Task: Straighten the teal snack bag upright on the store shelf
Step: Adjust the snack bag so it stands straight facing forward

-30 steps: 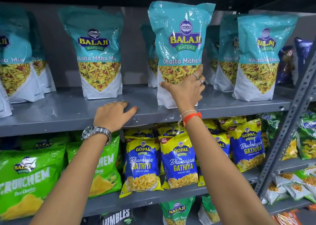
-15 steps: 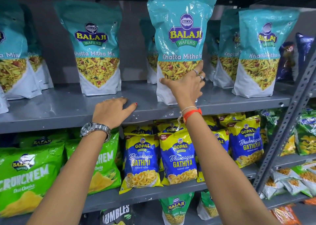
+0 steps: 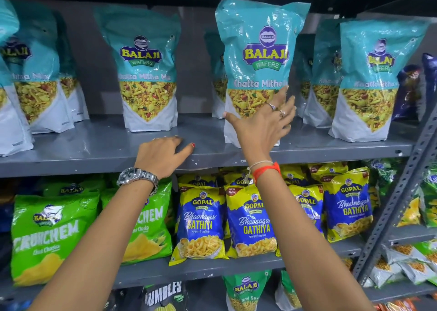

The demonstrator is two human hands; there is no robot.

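Both forearms were bare, without sleeves. The left hand [image 3: 163, 155] bore a silver metal-link wristwatch [image 3: 138, 177] with a dark dial and red-painted nails. The right hand [image 3: 262, 126] wore two silver rings [image 3: 276, 110], an orange-red wristband [image 3: 267, 170] and a thin white thread.

Grey metal shelf [image 3: 99, 149], teal snack bag [image 3: 257, 57] upright, matching bags [image 3: 147, 74] alongside
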